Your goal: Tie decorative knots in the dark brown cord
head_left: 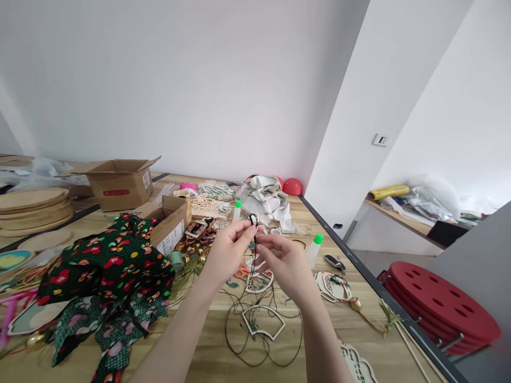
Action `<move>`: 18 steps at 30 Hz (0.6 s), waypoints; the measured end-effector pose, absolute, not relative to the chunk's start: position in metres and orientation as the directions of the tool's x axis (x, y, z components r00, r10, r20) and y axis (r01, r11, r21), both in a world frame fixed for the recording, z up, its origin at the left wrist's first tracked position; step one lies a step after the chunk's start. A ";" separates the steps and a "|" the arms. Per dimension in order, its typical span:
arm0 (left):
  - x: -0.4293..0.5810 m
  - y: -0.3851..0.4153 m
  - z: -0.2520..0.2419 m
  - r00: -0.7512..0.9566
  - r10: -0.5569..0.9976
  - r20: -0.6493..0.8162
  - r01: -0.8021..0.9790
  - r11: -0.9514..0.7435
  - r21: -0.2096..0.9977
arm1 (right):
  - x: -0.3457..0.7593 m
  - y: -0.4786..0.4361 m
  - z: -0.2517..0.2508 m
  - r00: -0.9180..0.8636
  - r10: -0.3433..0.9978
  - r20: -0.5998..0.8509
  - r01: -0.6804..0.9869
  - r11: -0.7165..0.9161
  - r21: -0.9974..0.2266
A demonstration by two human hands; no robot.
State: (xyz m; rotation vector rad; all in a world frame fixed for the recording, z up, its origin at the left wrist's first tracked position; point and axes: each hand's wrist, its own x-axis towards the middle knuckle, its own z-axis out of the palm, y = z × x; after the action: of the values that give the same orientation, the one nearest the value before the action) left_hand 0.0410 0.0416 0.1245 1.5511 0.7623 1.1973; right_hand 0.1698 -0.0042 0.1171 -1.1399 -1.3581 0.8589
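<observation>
Both my hands are raised over the table's middle, close together. My left hand (235,242) pinches a looped black cord (254,219) near its top. Just below, the fingers of my right hand (281,258) are pinched on the same cord, whose strands hang between the hands. Long dark strands spread in loose coils on the wood below. Among them lie a fan-shaped white frame (275,336) and a cut-out fan-shaped piece (261,282). Orange-handled scissors (241,271) lie partly hidden behind my left hand.
Dark patterned cloth (104,266) and cardboard boxes (120,186) crowd the left. Green-capped glue bottles (316,247), a car key (334,262) and wooden cut-outs (333,287) lie around the right hand. Crumpled pale fabric (265,199) is at the back. Red stools (443,300) stand beyond the right edge.
</observation>
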 end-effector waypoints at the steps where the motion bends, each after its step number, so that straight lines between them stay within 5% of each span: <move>1: 0.041 0.042 0.124 0.317 0.894 0.318 -0.098 -0.303 0.948 | 0.170 -0.004 0.117 0.068 0.958 0.280 0.136 0.269 -0.953; 11: 0.038 0.042 0.124 0.342 0.882 0.324 -0.120 -0.301 0.946 | 0.173 -0.010 0.125 0.043 0.967 0.249 0.154 0.240 -0.959; 18: 0.038 0.041 0.127 0.340 0.873 0.351 0.034 -0.384 0.923 | 0.174 -0.012 0.128 0.005 0.983 0.183 0.211 0.178 -0.961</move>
State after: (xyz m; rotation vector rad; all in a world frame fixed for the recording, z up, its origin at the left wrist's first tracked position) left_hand 0.0383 0.0407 0.1271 1.7001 0.8178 1.1643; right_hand 0.1741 -0.0122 0.1277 -1.2321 -1.4239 0.9478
